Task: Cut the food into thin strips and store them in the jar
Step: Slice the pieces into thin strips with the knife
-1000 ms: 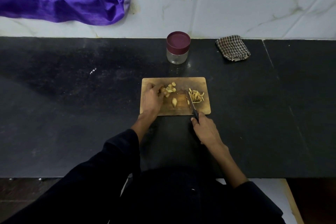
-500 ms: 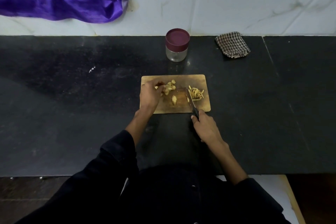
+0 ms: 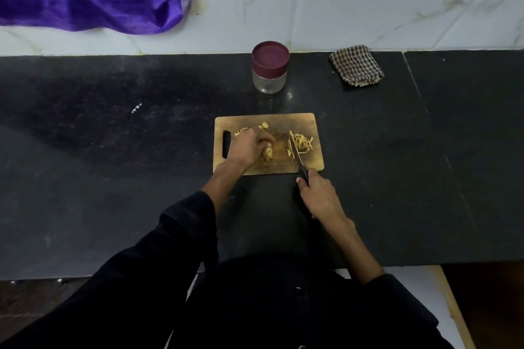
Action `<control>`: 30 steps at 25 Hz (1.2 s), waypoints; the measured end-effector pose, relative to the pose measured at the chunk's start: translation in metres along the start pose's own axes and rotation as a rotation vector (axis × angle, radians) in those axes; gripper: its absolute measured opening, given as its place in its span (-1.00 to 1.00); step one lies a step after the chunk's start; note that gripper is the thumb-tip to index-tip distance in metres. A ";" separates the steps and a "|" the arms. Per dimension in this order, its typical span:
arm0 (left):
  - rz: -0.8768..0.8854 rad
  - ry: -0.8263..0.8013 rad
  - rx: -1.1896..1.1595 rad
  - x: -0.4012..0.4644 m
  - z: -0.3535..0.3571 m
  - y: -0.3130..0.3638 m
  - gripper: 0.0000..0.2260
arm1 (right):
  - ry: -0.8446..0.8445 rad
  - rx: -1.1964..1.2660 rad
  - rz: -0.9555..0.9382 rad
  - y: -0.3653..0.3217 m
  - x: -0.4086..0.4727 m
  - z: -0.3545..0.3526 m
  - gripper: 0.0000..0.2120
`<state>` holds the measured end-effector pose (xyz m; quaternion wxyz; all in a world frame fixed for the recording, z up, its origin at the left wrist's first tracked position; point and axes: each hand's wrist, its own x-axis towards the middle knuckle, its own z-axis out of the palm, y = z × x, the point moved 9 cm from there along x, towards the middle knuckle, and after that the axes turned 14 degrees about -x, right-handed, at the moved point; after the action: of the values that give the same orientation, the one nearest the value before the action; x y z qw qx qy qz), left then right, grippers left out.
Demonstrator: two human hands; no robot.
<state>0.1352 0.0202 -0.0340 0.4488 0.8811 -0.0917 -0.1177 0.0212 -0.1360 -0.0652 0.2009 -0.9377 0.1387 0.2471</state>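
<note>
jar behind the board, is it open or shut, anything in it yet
Shut: the maroon lid sits on the jar. The clear glass below looks empty; the cut strips lie on the cutting board.

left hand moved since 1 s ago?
Yes. The left hand has come from the board's far-left pile toward the person and the knife, now gripping a food piece mid-board.
</note>
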 end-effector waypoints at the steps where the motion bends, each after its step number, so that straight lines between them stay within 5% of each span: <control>1: -0.001 0.038 -0.034 -0.001 -0.005 -0.002 -0.85 | 0.003 -0.002 -0.002 0.000 0.000 0.000 -0.74; 4: -0.031 0.184 -0.133 -0.012 -0.015 -0.011 -0.83 | 0.006 0.011 -0.009 -0.001 0.001 0.000 -0.72; 12: -0.114 0.177 0.101 -0.024 0.013 -0.019 -0.63 | -0.028 0.004 -0.021 -0.005 -0.001 0.003 -0.65; 30: -0.164 0.159 -0.236 -0.024 0.000 -0.021 -0.83 | -0.128 0.089 -0.075 -0.038 -0.014 0.026 -0.83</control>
<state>0.1137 0.0389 -0.0484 0.5440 0.8332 0.0311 -0.0937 0.0130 -0.0887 -0.0668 0.2600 -0.9146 0.1014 0.2926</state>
